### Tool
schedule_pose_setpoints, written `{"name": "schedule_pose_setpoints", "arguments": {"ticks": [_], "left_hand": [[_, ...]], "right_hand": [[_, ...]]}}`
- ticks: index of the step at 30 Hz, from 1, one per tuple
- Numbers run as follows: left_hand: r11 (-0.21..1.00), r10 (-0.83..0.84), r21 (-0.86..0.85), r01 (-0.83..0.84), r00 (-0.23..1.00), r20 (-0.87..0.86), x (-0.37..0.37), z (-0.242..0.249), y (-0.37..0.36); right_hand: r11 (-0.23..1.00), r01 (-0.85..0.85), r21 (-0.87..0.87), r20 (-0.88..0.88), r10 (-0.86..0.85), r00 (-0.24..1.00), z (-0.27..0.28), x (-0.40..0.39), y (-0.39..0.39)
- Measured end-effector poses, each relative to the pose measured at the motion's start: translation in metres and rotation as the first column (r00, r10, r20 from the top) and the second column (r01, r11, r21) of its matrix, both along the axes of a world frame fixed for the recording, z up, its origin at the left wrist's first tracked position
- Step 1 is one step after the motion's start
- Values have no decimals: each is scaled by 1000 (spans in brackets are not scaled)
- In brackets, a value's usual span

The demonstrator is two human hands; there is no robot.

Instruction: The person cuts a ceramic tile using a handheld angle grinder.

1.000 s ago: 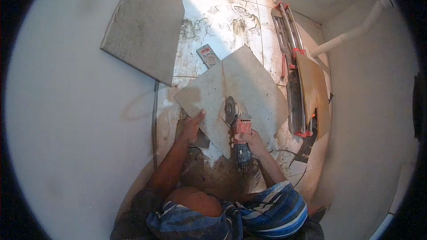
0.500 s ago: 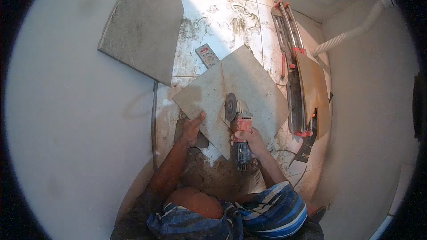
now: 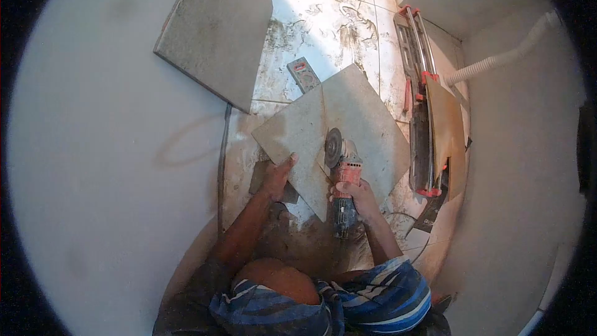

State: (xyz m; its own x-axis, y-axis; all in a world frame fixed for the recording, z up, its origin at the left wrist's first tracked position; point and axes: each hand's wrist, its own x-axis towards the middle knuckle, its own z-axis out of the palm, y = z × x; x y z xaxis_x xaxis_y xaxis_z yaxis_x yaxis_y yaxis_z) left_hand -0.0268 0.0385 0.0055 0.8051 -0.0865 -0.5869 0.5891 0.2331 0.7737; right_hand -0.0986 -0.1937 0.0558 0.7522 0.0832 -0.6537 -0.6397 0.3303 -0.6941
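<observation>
A grey tile [image 3: 367,118] lies on the floor in front of me, with a line running down its left part from the far edge. My left hand [image 3: 278,177] grips the tile's near left edge, thumb on top and fingers beneath. In my right hand [image 3: 359,197] is a red and black angle grinder [image 3: 347,177], fingers wrapped round its body. The grinder's disc [image 3: 334,147] stands upright over the tile, close to the line; whether it touches the surface I cannot tell. Under my left hand is a dark tile piece [image 3: 259,176].
A large grey tile [image 3: 214,37] leans at the left wall. Beyond the tile lies a small grey box [image 3: 303,75]. On the right are a red tile cutter [image 3: 421,112], a tan board [image 3: 449,130] and a white corrugated pipe [image 3: 497,56]. A cable runs near my right arm.
The whole view has shifted, so the scene sits slightly further right. Both hands keep their hold, and the grinder stays in nearly the same place over the tile.
</observation>
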Motion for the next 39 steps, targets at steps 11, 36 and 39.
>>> {"name": "schedule_pose_setpoints", "arguments": {"ticks": [11, 36, 39], "left_hand": [[994, -93, -33, 102, 974, 206, -4, -9, 5], [996, -23, -80, 27, 998, 52, 5, 20, 1], [996, -70, 62, 59, 982, 176, 4, 31, 1]], "right_hand": [[999, -16, -42, -33, 15, 999, 4, 4, -2], [1000, 5, -29, 48, -4, 999, 4, 18, -6], [1000, 19, -18, 23, -18, 1000, 7, 21, -7]]}}
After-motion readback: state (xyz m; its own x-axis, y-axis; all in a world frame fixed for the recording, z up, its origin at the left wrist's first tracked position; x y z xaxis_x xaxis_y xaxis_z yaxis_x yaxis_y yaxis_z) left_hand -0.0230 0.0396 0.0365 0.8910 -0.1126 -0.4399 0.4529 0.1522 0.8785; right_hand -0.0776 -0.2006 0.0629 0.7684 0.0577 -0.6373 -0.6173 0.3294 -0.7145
